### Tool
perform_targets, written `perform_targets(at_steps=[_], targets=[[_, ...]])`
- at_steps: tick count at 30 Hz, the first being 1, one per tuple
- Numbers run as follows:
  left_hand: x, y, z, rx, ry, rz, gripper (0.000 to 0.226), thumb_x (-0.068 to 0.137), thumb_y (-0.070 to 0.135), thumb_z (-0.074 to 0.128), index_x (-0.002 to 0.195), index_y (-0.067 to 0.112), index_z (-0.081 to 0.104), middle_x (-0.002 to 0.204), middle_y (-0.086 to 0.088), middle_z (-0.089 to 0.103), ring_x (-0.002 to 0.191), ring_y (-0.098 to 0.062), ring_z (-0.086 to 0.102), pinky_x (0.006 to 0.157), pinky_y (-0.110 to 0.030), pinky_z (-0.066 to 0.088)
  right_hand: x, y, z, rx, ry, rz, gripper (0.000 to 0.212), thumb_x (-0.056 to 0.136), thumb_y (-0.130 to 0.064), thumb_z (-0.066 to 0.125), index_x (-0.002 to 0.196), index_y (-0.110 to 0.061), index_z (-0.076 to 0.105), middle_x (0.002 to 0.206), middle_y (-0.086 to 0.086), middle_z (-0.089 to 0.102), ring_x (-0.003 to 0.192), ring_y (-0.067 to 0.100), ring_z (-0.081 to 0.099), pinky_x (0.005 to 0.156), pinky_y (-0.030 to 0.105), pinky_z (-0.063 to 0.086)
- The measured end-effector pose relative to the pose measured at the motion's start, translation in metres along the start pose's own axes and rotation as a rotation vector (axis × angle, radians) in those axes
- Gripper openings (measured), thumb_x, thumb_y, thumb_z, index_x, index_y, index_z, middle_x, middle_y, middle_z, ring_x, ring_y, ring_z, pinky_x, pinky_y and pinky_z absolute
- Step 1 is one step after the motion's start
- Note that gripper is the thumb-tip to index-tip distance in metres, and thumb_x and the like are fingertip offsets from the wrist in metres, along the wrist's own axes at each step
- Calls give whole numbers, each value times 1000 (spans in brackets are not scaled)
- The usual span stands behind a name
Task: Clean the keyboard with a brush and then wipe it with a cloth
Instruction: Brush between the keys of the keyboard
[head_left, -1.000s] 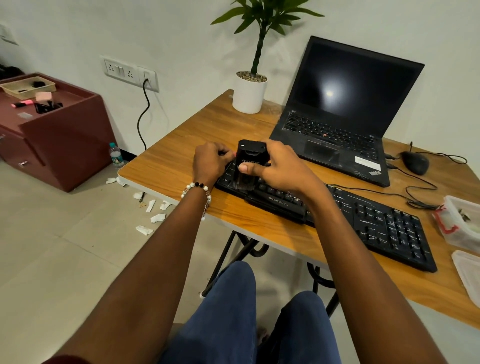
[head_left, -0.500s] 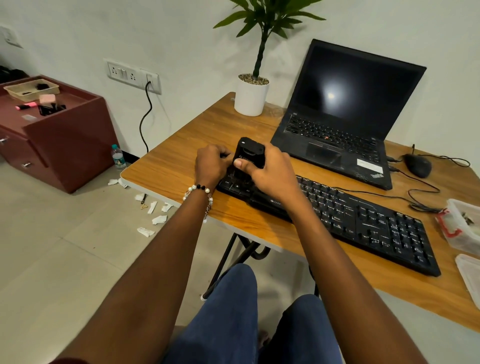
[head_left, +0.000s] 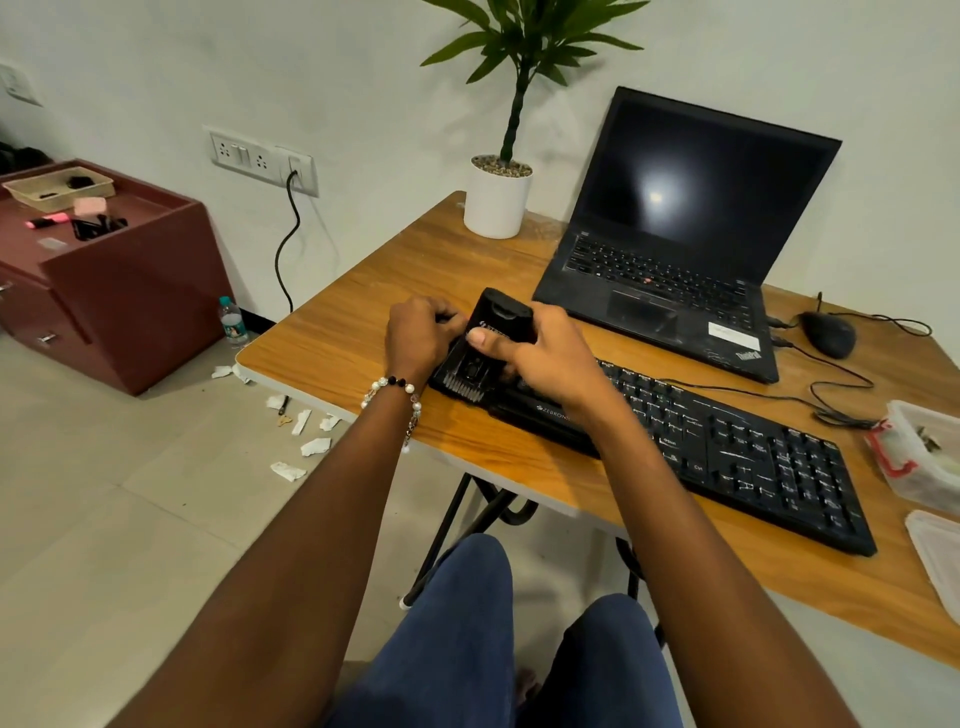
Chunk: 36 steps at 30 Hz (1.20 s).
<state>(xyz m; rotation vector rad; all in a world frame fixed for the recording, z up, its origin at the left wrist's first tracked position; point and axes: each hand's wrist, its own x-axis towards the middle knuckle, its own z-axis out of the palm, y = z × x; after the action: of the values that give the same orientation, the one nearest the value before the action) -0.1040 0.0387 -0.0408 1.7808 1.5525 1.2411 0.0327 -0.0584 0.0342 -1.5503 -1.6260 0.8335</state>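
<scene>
Keyboard (head_left: 727, 447) beside lidless plastic box (head_left: 919, 457)

Things on the desk and beside it

The keyboard (head_left: 701, 441) lies along the near side of the desk (head_left: 363, 312). The laptop (head_left: 675, 249) sits behind it, and the plant pot (head_left: 497, 200) stands left of the laptop, at the back by the wall. The mouse (head_left: 827, 334) is right of the laptop. A tub (head_left: 930, 457) sits at the right end of the keyboard. The brush (head_left: 491, 343) is on the keyboard's left end, between the left hand (head_left: 418, 338) and the right hand (head_left: 545, 353). A cabinet (head_left: 104, 275) stands on the floor well left of the desk, with a bottle (head_left: 232, 322) between them.
</scene>
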Motion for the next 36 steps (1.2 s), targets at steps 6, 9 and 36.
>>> perform_targets(at_steps=[6, 9, 36], targets=[[3, -2, 4, -23, -7, -52, 11, 81, 22, 76, 86, 12, 77, 85, -3, 74, 79, -14, 68, 77, -35, 56, 15, 6, -14, 48, 329, 6, 33, 84, -36, 73, 109, -16, 63, 101, 0, 69, 96, 15, 64, 83, 33, 54], [3, -2, 4, -6, -3, -43, 12, 82, 24, 76, 86, 13, 77, 86, -4, 74, 80, -15, 67, 78, -35, 55, 19, 12, -8, -36, 334, 11, 38, 85, -38, 72, 112, -13, 63, 99, -2, 67, 96, 16, 63, 79, 29, 51], [-8, 17, -6, -17, 114, -101, 10, 83, 18, 74, 90, 12, 77, 91, -3, 74, 84, -15, 67, 77, -28, 54, -27, 45, -71, 161, 383, 153, 28, 81, -36, 76, 97, -14, 66, 96, 1, 72, 91, 18, 70, 76, 40, 60]])
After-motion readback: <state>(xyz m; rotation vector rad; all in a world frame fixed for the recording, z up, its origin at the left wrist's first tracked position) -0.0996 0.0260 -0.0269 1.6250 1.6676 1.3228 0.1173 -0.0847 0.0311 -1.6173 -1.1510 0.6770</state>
